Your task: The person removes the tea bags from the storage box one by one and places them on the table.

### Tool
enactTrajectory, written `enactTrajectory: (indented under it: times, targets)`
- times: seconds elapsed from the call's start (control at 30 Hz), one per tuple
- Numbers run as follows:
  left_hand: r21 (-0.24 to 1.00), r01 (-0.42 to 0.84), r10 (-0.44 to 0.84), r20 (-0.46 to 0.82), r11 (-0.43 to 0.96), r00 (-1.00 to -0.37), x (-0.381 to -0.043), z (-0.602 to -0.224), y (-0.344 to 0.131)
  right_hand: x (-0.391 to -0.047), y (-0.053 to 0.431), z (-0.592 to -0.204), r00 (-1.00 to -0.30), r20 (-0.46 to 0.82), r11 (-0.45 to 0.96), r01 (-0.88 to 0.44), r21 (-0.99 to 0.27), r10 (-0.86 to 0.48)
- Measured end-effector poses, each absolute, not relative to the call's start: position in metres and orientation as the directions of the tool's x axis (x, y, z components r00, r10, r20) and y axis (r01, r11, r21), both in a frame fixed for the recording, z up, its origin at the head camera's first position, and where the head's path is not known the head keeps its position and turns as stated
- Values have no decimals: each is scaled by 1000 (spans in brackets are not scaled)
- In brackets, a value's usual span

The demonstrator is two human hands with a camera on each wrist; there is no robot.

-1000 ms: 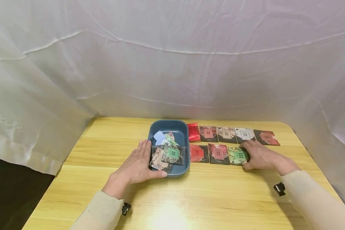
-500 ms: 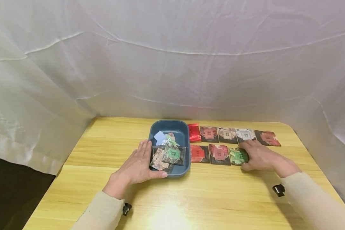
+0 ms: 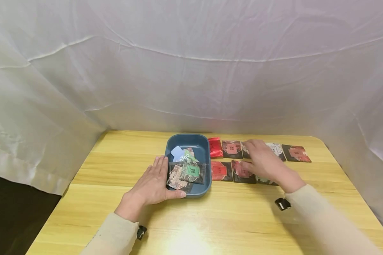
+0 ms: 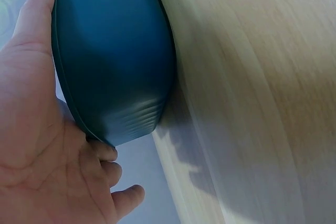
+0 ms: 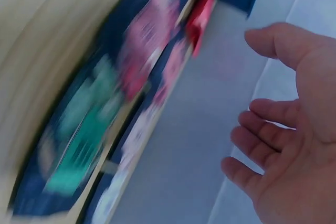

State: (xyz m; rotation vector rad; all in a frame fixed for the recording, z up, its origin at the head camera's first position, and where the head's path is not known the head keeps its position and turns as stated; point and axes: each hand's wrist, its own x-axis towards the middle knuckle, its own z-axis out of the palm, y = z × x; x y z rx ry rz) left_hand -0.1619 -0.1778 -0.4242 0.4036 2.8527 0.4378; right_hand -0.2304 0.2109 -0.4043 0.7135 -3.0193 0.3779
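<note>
My left hand [image 3: 148, 184] rests against the near left corner of a blue tray [image 3: 201, 150], with fingers straight along its left side and thumb along the near rim. In the left wrist view, that thumb lies along the rim of the tray [image 4: 115, 56]. Inside the tray lie several overlapping tea sachets [image 3: 192, 171], one reading "eTea". My right hand [image 3: 268, 164] hovers over two rows of tea sachets on the table and holds nothing. It partly hides a green sachet [image 3: 267, 181], which shows blurred in the right wrist view. Its fingers are loosely bent.
Beside the tray sits a shiny red packet [image 3: 215, 147]. The far row continues with several dark sachets [image 3: 232, 148] to the right end [image 3: 296, 153]. Red sachets [image 3: 221, 171] fill the near row's left part. A pale cloth [image 3: 191, 88] hangs behind the wooden table [image 3: 229, 219].
My right hand has left the green sachet at the near row's right end and moved left over the rows. My left hand and the tray stay put.
</note>
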Motion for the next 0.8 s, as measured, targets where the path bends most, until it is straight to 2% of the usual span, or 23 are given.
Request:
enactTrajectory:
  times: [0.2,0.37,0.57,0.8]
  targets:
    - [308,233,297,-179,922,-938,-161,-424,-177,-231,157,-408,-827,187,812,-558,-169,-530]
    - [297,246,304,-167,923,-938,-162,-427,-175,-226,118,-411,-761,193,758,-643,-105,-619]
    - [283,277,326,-145,918,-934,-164,-431,-171,-221,87,-414,-730,81,731,-682,-26,-679]
    - [304,276,329,-140,912,-934,-165,-432,-167,-219,69,-417,-786,-158,790,-611,56,-597]
